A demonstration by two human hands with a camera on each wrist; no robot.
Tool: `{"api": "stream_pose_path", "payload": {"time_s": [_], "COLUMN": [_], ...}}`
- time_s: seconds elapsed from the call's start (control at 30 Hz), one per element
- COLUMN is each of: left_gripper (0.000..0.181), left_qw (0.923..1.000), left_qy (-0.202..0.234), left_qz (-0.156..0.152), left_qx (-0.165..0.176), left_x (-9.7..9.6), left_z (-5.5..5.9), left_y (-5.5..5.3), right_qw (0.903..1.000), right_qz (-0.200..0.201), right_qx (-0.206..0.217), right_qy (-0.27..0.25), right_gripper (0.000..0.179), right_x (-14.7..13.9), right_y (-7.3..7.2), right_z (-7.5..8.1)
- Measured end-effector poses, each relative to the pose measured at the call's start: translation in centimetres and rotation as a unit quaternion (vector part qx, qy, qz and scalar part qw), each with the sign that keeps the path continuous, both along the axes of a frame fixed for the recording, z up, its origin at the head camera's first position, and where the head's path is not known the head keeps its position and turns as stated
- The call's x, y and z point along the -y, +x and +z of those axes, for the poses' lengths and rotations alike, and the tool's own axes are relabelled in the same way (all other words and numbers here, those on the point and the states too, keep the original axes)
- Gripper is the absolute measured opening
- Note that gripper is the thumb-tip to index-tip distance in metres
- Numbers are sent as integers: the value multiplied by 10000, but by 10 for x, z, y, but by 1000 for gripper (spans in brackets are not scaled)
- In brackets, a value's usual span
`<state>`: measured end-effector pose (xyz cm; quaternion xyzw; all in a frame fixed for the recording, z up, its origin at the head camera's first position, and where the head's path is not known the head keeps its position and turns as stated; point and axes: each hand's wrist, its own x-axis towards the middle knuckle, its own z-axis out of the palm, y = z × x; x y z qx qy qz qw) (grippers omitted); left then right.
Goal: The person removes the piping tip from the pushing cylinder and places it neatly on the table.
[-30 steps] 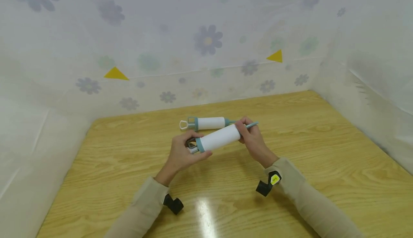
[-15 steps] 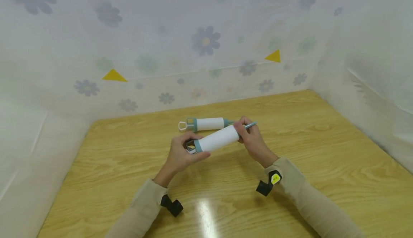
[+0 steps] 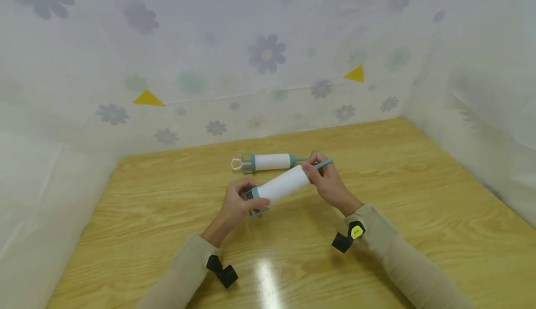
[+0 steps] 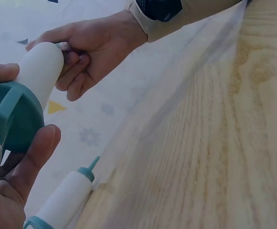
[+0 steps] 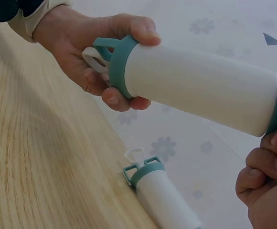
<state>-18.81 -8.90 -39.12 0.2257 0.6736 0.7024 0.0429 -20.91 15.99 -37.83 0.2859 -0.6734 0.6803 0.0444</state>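
A large white syringe (image 3: 284, 184) with teal ends, finger loops and a thin teal nozzle is held slanting above the table, nozzle up to the right. My left hand (image 3: 232, 209) grips its looped teal collar, thumb on the near side and fingers on the far side. At the nozzle end, my right hand (image 3: 332, 191) pinches the teal cap, its fingers curled in the right wrist view. That view also shows the white pull ring (image 5: 94, 59) inside the left palm. A matching syringe (image 3: 272, 161) lies just behind on the table, its nozzle tip overlapped by the right hand.
The wood-grain table (image 3: 167, 234) ends at a white flower-patterned curtain (image 3: 234, 43) at the back, with pale sheets along both sides. Two yellow triangles (image 3: 149, 98) mark the back curtain. Each cuff carries a black camera mount (image 3: 343, 242).
The held syringe has rolled about its length, so its teal loops now show below the left thumb. My left fingers have shifted around the collar; the right hand has barely moved.
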Motion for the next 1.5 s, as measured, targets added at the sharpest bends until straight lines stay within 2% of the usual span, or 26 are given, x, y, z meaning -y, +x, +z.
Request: {"api": "stream_pose_path", "payload": {"time_s": [0.1, 0.3, 0.47, 0.63, 0.73, 0.83, 0.97, 1.07, 1.1, 1.2, 1.33, 1.5], "left_gripper": [44, 40, 35, 34, 34, 37, 42, 47, 48, 50, 51, 51], "left_qw": [10000, 9996, 9974, 9927, 9867, 9773, 9576, 9423, 9385, 9338, 9308, 9279], "left_qy": [16, -181, -512, -845, -1032, -1131, -1188, -1256, -1297, -1431, -1593, -1674], "left_qz": [18, 161, 321, 536, 696, 868, 1128, 1332, 1384, 1440, 1414, 1422], "left_qx": [86, -126, -391, -680, -1044, -1567, -2371, -2802, -2887, -2945, -2969, -3012], "left_x": [1, 3, 3, 2, 1, -1, -2, -2, -2, -2, -3, -3], "left_z": [-2, -4, -3, -2, -4, -6, -8, -10, -10, -10, -9, -9], "left_y": [1, -1, 0, 1, 1, 0, -2, -3, -4, -4, -4, -6], "right_qw": [9994, 9987, 9997, 9988, 9977, 9971, 9973, 9977, 9977, 9975, 9970, 9975], "right_qz": [205, 367, 234, 89, -2, -116, 39, 201, 234, 227, 251, 169], "right_qx": [-279, -339, -52, 491, 670, 714, 647, 518, 486, 518, 622, 577], "right_qy": [40, -60, 2, 14, 92, 250, 333, 395, 402, 425, 386, 357], "right_gripper": [19, 16, 13, 10, 10, 13, 26, 37, 38, 36, 26, 24], "right_x": [0, 1, 0, -1, -1, -1, -2, -3, -3, -4, -5, -5], "right_y": [-3, -7, -6, -6, -6, -7, -8, -9, -9, -9, -9, -9], "right_z": [-1, -4, -6, -7, -7, -8, -10, -10, -11, -12, -14, -14]}}
